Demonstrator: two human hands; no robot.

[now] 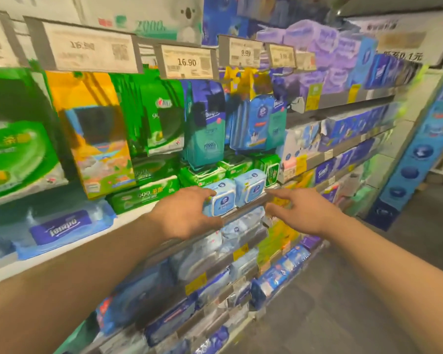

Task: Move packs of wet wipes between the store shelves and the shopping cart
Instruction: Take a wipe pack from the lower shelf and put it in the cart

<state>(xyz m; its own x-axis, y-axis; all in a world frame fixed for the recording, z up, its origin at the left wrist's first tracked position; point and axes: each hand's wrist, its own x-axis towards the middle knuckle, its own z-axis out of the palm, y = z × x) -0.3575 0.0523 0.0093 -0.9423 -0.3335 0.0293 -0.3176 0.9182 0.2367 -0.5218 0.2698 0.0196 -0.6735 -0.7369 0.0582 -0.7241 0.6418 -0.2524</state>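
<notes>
At the front edge of the store shelf [243,212], two light blue packs of wet wipes stand side by side. The left hand [187,213] reaches to the nearer pack [221,198]: its fingers lie curved over the pack's top left corner and its thumb sits below, at the shelf lip, so the hand is cupped around the pack's left side, though whether it actually grips cannot be told. The second light blue pack [250,186] stands just right of the first, touching it. The right hand [299,210] hovers beside the shelf edge to the right of that pack, fingers spread and loosely extended, holding nothing.

Behind the blue packs lie flat green packs [143,194] of wipes, and above them hang bags in green, orange [95,131] and teal. Price tags [187,63] reading 16.90 and 9.90 line the rail overhead. A blue pack with a dark purple label [62,227] lies on the shelf at left. Lower shelves hold more blue and white packs, blurred. Grey floor [343,302] shows at the right.
</notes>
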